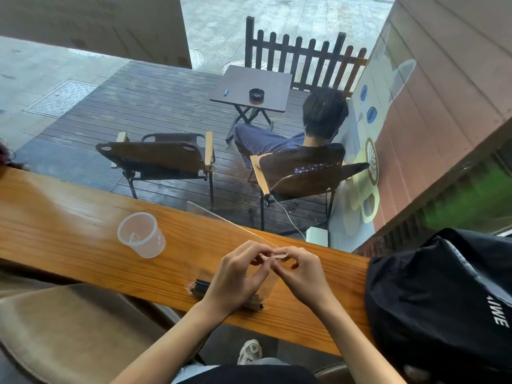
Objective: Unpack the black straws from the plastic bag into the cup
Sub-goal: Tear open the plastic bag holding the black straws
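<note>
A clear plastic bag (270, 284) lies on the wooden counter (69, 217), mostly under my hands. Black straws (200, 287) show inside it at its lower left end, and their other ends poke out below my left wrist. My left hand (238, 275) and my right hand (300, 273) meet above the bag, fingertips pinching its top edge between them. The empty clear plastic cup (141, 235) stands upright on the counter, to the left of and apart from my hands.
A black backpack (443, 300) rests on the counter's right end, close to my right forearm. Beyond the counter, through glass, a person sits in a chair by a small table on a wooden deck. A padded brown seat is at lower left.
</note>
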